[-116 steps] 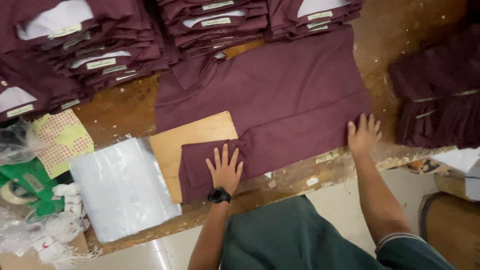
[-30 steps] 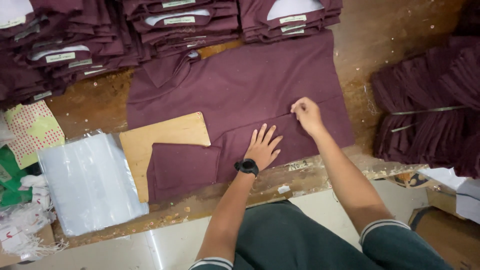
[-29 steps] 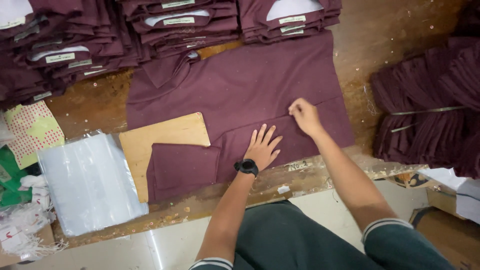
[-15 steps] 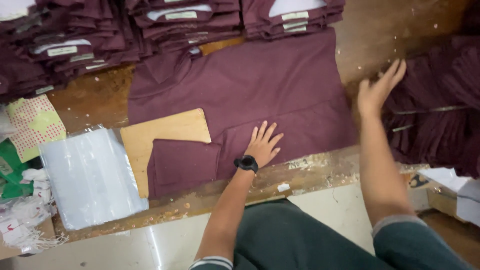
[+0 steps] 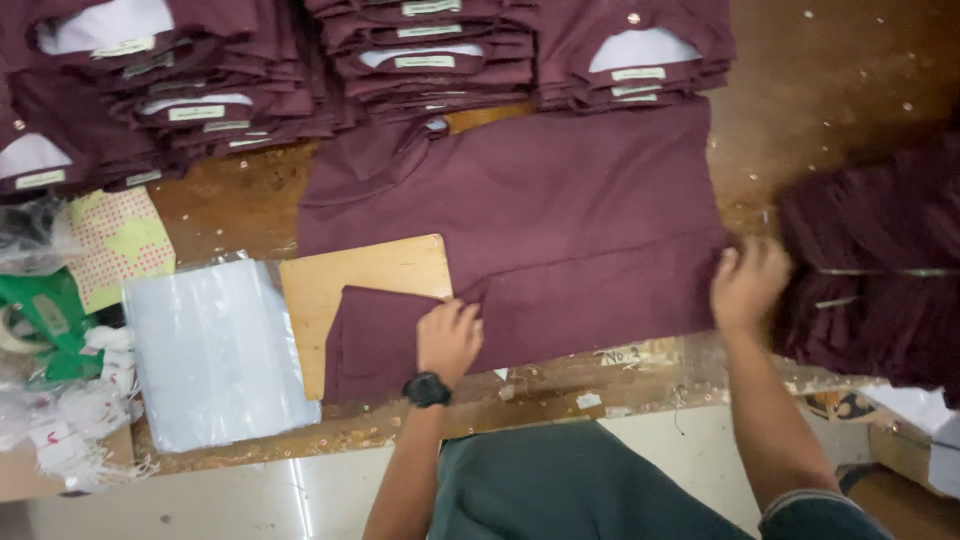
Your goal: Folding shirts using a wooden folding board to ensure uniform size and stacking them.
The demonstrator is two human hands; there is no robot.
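Observation:
A maroon shirt (image 5: 560, 210) lies spread flat on the wooden table (image 5: 810, 70), partly over a thin wooden folding board (image 5: 360, 275). My left hand (image 5: 448, 338), with a black watch at the wrist, grips the folded lower-left part of the shirt near the board's edge. My right hand (image 5: 748, 282) pinches the shirt's right edge, fingers curled on the cloth.
Stacks of folded maroon shirts (image 5: 430, 45) with white labels line the far side. Another maroon pile (image 5: 880, 260) sits at the right. Clear plastic bags (image 5: 215, 345) lie left of the board, beside a patterned paper (image 5: 115, 240) and green packaging (image 5: 45, 320).
My left hand slid left along the folded cloth and closed on it. My right hand went out to the right, then came down onto the shirt's right edge.

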